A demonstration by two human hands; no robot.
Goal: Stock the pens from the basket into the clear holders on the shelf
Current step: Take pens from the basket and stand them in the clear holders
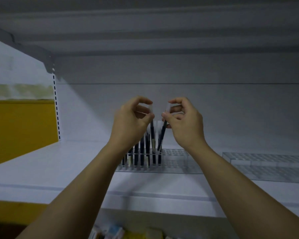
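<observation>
Left hand (133,118) pinching cap end of dark pen (152,130), thumb and fingers (143,100) curling round it; pen standing upright in clear holder (175,163). Right hand (185,123) pinching second pen (162,137), leaning, tip in same holder (more pens (141,152) filling left end). Holder sitting on white shelf (59,163), another holder (266,161) near, rightward.

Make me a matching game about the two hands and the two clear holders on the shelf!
Things:
1. left hand
2. right hand
3. middle holder
4. far-right holder

States:
A. no pens showing in it
B. pinches the tilted pen
C. pinches the upright pen
D. dark pens stand in its left end

Pairs: 1-C, 2-B, 3-D, 4-A
</observation>
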